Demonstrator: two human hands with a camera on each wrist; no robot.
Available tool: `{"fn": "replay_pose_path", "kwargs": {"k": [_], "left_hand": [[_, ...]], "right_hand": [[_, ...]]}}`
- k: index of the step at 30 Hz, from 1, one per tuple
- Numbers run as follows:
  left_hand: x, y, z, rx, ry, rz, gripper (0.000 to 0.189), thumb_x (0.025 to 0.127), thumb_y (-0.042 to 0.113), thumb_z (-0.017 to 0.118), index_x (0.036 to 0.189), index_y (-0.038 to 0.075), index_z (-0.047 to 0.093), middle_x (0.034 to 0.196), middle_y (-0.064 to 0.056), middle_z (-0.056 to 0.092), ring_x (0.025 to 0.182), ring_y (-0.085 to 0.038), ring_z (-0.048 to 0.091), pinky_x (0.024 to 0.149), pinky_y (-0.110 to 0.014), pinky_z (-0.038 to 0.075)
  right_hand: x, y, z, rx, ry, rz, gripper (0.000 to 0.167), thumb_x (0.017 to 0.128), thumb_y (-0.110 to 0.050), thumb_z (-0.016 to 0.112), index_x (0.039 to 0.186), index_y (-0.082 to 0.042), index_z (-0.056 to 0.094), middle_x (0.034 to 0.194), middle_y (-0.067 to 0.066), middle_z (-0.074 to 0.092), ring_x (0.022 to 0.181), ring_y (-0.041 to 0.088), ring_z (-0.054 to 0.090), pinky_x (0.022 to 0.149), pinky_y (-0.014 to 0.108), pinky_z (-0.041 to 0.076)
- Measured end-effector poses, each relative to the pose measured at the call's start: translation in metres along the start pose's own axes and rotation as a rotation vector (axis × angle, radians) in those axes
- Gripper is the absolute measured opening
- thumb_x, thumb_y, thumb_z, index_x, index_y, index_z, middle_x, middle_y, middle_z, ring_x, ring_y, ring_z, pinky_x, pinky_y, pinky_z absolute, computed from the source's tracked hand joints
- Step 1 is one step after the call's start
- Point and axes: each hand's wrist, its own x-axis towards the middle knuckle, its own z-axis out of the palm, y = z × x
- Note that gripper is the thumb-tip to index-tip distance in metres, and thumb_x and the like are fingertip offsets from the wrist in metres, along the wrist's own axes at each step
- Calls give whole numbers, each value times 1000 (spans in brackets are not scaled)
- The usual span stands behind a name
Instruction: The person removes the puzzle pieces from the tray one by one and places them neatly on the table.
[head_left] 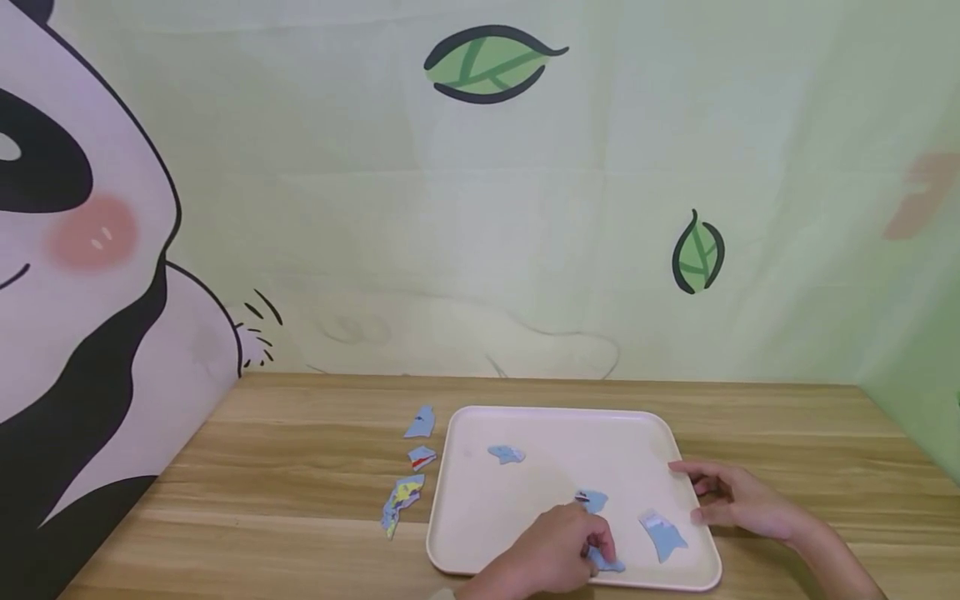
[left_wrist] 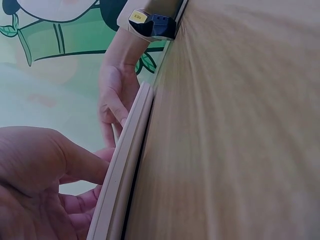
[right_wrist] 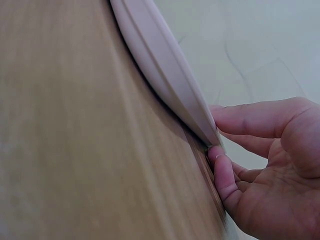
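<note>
A white tray [head_left: 540, 467] lies on the wooden table, with several blue puzzle pieces in it. My left hand [head_left: 558, 550] reaches over its near edge, thumb and index finger at a blue puzzle piece [head_left: 607, 563]; the hand partly covers that piece. Just beyond the fingers is another blue piece [head_left: 592, 500] with a dark mark. My right hand [head_left: 750, 500] holds the tray's right rim; in the right wrist view its thumb [right_wrist: 225, 175] is low at the tray edge. Between the hands lies a blue and pale piece [head_left: 663, 535]. Farther left in the tray is a small piece [head_left: 506, 454].
Left of the tray, on the table [head_left: 285, 467], lie a blue piece [head_left: 421, 422], a red-marked piece [head_left: 422, 457] and a yellow-and-blue piece [head_left: 402, 502]. A curtain-like backdrop [head_left: 525, 250] with leaves and a panda stands behind the table.
</note>
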Motion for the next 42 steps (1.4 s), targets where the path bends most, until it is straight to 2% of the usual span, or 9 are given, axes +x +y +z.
{"fn": "replay_pose_path", "kwargs": {"k": [6, 11, 19, 23, 27, 34, 42], "left_hand": [[-1, 1, -1, -48, 3, -19, 17, 69, 1, 67, 75, 16, 65, 62, 14, 49, 61, 3, 41, 61, -11, 36], [-3, 0, -5, -83, 1, -36, 17, 69, 0, 66, 78, 15, 67, 66, 13, 54, 60, 3, 42, 61, -12, 37], [-5, -7, -16, -186, 69, -27, 22, 69, -4, 60, 79, 14, 67, 75, 11, 62, 61, 3, 46, 59, -13, 40], [-13, -15, -24, -273, 104, -36, 19, 73, -4, 60, 80, 12, 67, 76, 10, 62, 62, 3, 47, 60, -13, 41], [-23, -24, -36, -342, 120, -87, 14, 76, -1, 61, 81, 11, 66, 77, 10, 60, 62, 0, 48, 61, -16, 42], [-44, -45, -51, -514, 135, -165, 8, 82, 3, 60, 89, 6, 64, 82, 0, 58, 58, -11, 59, 49, -20, 43], [-74, -63, -70, -576, 209, -221, 13, 83, 6, 60, 96, 3, 63, 89, -4, 58, 62, -21, 62, 47, -21, 42]], "right_hand": [[-1, -1, 0, 5, 0, 10, 54, 79, -4, 65, 123, 16, 41, 96, 15, 54, 84, 2, 51, 68, 20, 47], [-1, -2, 0, -9, 2, 18, 54, 80, -4, 65, 123, 16, 41, 97, 15, 55, 85, 2, 52, 68, 20, 47], [-2, -2, -1, -17, 6, 53, 54, 80, -7, 65, 124, 15, 41, 102, 16, 54, 86, 1, 50, 70, 19, 45], [0, -3, 0, -17, 4, 58, 55, 80, -8, 66, 125, 13, 42, 104, 16, 54, 87, 2, 50, 71, 19, 44], [-1, -2, 0, -24, 13, 54, 53, 80, -7, 65, 124, 13, 42, 105, 15, 53, 87, 1, 49, 71, 19, 44], [-2, -4, -3, -28, 8, 50, 53, 81, -7, 65, 123, 15, 42, 102, 15, 53, 86, 1, 50, 71, 19, 44], [-2, -6, -2, -20, 9, 56, 53, 80, -7, 65, 123, 15, 42, 102, 16, 54, 86, 2, 50, 71, 19, 44]]}}
